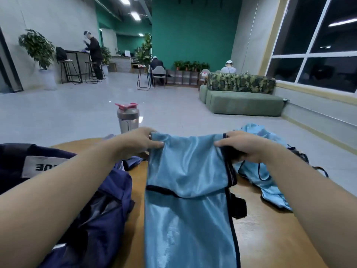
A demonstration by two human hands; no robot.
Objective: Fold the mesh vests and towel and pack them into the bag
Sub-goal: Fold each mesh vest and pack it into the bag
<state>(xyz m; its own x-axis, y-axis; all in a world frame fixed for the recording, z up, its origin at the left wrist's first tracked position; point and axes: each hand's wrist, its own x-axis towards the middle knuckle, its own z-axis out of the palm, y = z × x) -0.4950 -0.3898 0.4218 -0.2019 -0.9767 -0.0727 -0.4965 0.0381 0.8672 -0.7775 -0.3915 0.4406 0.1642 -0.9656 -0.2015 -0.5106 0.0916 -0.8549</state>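
Nearest: navy bag point(108, 192) lies open at table's point(270, 238) left edge, beside a light-blue mesh vest point(185, 190) laid down the middle, its top part doubled over. Left hand point(139, 142) & right hand point(245, 146) each pinch a far corner of that fold (folding step, I'd judge); next needs edges squared, then another fold. Beyond: second vest point(260, 167) crumpled at right, shaker bottle point(127, 118) further back; towel not identifiable.

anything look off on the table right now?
Nothing damaged or spilled. The second blue vest lies crumpled and unfolded near the table's right edge. Left hand and right hand pinch the far corners of the vest being folded. Shaker bottle stands upright.
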